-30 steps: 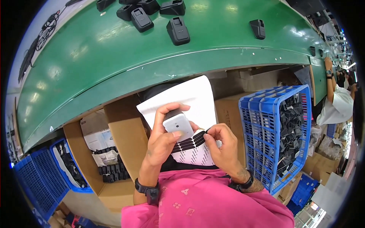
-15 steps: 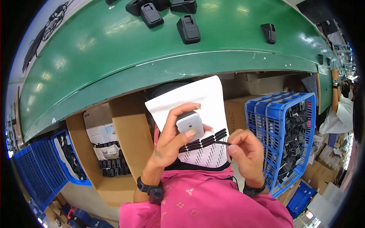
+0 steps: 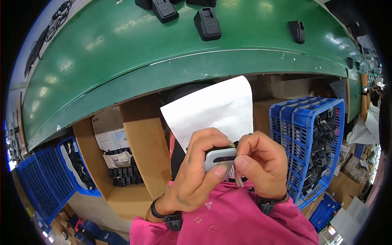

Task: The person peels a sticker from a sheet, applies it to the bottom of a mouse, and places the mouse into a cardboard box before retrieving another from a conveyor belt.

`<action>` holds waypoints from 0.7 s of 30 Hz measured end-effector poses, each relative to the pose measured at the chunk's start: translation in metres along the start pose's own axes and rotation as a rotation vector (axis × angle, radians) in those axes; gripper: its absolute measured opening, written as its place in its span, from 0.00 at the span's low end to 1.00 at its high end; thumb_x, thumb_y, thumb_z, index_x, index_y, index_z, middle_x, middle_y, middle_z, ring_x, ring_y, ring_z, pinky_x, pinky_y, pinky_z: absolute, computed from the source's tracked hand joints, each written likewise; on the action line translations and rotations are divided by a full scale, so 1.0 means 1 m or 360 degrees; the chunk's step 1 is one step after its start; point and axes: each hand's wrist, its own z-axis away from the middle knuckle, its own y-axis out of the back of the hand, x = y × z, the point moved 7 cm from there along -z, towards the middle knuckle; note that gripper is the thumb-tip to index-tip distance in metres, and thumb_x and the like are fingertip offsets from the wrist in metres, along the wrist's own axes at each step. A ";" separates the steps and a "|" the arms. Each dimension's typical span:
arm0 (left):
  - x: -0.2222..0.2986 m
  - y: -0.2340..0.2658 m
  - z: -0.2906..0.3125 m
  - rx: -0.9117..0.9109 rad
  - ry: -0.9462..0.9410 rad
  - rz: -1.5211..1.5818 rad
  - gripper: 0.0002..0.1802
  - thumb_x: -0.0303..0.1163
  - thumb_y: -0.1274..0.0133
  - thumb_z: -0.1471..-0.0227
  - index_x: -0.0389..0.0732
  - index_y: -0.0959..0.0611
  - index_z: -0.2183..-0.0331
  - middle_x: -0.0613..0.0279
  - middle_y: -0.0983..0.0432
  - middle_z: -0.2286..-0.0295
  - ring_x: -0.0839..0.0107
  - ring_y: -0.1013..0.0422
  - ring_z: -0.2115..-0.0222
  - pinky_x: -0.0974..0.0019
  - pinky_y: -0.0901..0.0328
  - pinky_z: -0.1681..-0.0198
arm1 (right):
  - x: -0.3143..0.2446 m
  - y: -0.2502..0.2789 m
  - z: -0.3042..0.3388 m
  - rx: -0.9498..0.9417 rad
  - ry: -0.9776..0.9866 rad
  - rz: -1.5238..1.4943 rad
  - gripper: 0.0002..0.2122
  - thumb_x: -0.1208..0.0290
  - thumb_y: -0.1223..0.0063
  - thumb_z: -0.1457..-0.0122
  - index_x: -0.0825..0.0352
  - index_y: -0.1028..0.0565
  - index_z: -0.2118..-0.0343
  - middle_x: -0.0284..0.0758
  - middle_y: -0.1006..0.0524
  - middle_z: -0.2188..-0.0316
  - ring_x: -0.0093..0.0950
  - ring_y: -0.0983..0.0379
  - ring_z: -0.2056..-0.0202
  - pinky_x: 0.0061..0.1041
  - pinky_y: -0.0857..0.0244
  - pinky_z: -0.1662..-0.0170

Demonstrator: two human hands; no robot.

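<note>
My left hand (image 3: 194, 175) grips a small black device with a rounded light-grey face (image 3: 210, 166), fingers over its far side and thumb at its near edge. A narrow black adhesive strip (image 3: 223, 159) lies across that face. My right hand (image 3: 264, 167) is closed, thumb and fingertips pinched at the strip's right end, close against the device. Beneath both hands, a white backing sheet (image 3: 212, 108) rests on my lap. Its near part, with the rows of black strips, is mostly hidden by my hands.
Black charger cradles (image 3: 208, 25) stand on the green table (image 3: 122, 53) ahead. An open cardboard box (image 3: 149, 145) with black parts is at left. Beside it is a blue crate (image 3: 79, 179); another blue crate (image 3: 290, 143) full of black pieces stands right.
My right hand has brought the black strip from the sheet to the device. My left hand has tilted the device and moved slightly right and nearer, and the strip now lies on its face.
</note>
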 end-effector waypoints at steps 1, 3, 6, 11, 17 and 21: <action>0.000 0.001 0.000 0.0002 0.0004 -0.0001 0.22 0.29 0.55 0.46 0.32 0.36 0.51 0.47 0.41 0.54 0.58 0.38 0.54 0.61 0.42 0.49 | 0.001 -0.001 0.000 0.0012 -0.0008 0.0002 0.05 0.78 0.50 0.42 0.73 0.32 0.69 0.29 0.29 0.79 0.12 0.34 0.80 0.13 0.41 0.78; 0.003 0.001 0.000 0.0004 -0.0040 -0.0092 0.22 0.28 0.55 0.46 0.32 0.36 0.51 0.46 0.41 0.54 0.58 0.37 0.55 0.61 0.41 0.49 | 0.002 -0.001 0.000 0.0032 -0.0016 0.0009 0.05 0.78 0.49 0.42 0.73 0.32 0.69 0.29 0.29 0.79 0.12 0.34 0.80 0.13 0.41 0.78; 0.004 0.002 0.000 0.0006 -0.0072 -0.0123 0.22 0.27 0.55 0.47 0.32 0.36 0.51 0.45 0.41 0.54 0.57 0.37 0.56 0.61 0.40 0.51 | 0.003 -0.002 0.000 0.0038 -0.0004 0.0049 0.05 0.78 0.49 0.42 0.73 0.32 0.68 0.29 0.28 0.79 0.12 0.34 0.80 0.13 0.41 0.78; 0.006 0.004 0.001 0.0022 -0.0084 -0.0186 0.22 0.26 0.55 0.47 0.31 0.36 0.51 0.44 0.40 0.55 0.56 0.36 0.57 0.60 0.39 0.52 | 0.001 -0.005 -0.001 0.0033 0.0048 0.0069 0.05 0.78 0.49 0.41 0.73 0.32 0.68 0.29 0.28 0.77 0.12 0.34 0.79 0.13 0.40 0.77; 0.008 0.005 0.002 0.0040 -0.0111 -0.0217 0.22 0.26 0.55 0.47 0.31 0.36 0.51 0.43 0.40 0.55 0.56 0.35 0.58 0.60 0.39 0.52 | 0.001 -0.007 -0.001 0.0024 0.0047 0.0115 0.06 0.77 0.49 0.41 0.73 0.33 0.68 0.29 0.29 0.78 0.12 0.34 0.79 0.13 0.40 0.77; 0.008 0.006 0.002 0.0050 -0.0104 -0.0225 0.22 0.26 0.54 0.47 0.31 0.36 0.51 0.43 0.40 0.55 0.56 0.35 0.58 0.61 0.38 0.53 | 0.001 -0.009 -0.001 0.0086 -0.0114 0.0087 0.06 0.77 0.48 0.43 0.70 0.33 0.71 0.29 0.31 0.77 0.13 0.36 0.77 0.13 0.41 0.73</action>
